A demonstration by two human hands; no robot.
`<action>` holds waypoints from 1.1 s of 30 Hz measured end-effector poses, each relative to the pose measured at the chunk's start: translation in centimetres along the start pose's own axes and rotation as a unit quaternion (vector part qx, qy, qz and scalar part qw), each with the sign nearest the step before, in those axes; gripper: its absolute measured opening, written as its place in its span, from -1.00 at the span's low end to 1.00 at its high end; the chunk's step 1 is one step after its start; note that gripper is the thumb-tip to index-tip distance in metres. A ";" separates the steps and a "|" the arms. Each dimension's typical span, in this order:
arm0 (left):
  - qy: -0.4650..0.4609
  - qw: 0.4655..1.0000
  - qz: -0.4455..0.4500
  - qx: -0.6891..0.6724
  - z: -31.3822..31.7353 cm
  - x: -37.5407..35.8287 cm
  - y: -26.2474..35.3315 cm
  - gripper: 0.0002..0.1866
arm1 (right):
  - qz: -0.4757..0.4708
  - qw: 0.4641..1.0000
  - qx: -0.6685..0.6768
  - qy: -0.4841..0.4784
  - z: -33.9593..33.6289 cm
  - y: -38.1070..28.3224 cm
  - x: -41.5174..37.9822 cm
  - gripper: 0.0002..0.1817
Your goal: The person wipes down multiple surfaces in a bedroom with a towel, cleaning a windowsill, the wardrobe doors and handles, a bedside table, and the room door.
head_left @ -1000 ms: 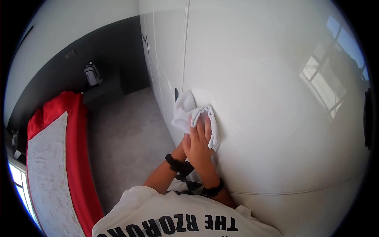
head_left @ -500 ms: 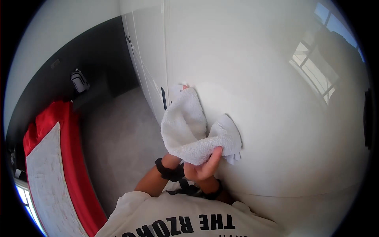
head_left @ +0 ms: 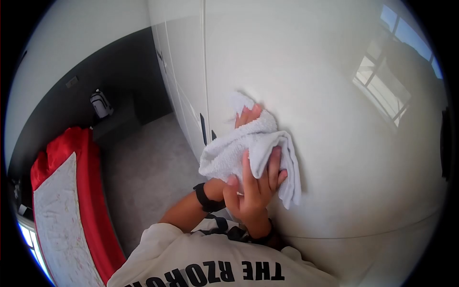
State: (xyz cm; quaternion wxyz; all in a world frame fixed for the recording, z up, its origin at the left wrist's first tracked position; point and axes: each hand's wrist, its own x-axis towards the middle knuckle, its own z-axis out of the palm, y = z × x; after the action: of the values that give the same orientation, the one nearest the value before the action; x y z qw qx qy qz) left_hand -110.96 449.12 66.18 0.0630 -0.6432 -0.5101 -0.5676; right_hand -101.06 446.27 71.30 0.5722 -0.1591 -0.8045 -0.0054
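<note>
A white terry towel [head_left: 229,155] hangs bunched in front of a glossy white cabinet door [head_left: 306,71], one small end of it against the door. My left hand [head_left: 248,115] reaches up behind the towel. Only its fingers show, pressed together on cloth near the door; the palm is covered. Lower down, my right hand [head_left: 256,193] holds a fold of the towel, some fingers tucked into the fold and the index finger along its outside. Its thumb lies close to my left wrist, which wears a black band [head_left: 208,198].
Dark handles [head_left: 203,129] sit by the seam between the cabinet doors. On the left stands a bed with a red cover [head_left: 91,210] and a pale panel. A grey and black backpack [head_left: 101,104] rests on a dark ledge beyond the grey floor [head_left: 138,158].
My left fingers have come further into view, lower and to the right. The towel has bunched up and shifted right. My right hand has turned, its fingers now reaching up into the fold.
</note>
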 end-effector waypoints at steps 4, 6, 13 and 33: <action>0.061 0.995 -0.078 0.007 -1.4 -1.9 -3.1 -0.42 | 0.053 0.992 0.046 -0.101 5.9 0.4 0.9 -0.42; 0.093 0.989 -0.117 0.003 -1.8 -2.3 -4.5 -0.41 | 0.088 0.974 0.119 -0.169 9.2 0.8 0.4 -0.44; 0.105 0.985 -0.131 -0.036 -3.7 0.5 -7.0 -0.38 | 0.020 0.981 0.121 -0.150 12.9 1.5 2.4 -0.38; -0.069 0.978 -0.055 -0.190 -19.8 8.3 -30.4 -0.42 | 0.110 0.980 -0.035 -0.159 40.5 2.2 4.9 -0.41</action>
State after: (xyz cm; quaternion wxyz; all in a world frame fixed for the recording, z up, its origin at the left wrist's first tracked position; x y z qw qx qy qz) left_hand -147.61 455.23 64.52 -0.1271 -0.6519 -0.4304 -0.6113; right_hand -139.18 457.27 61.41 0.4283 -0.2655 -0.8620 0.0554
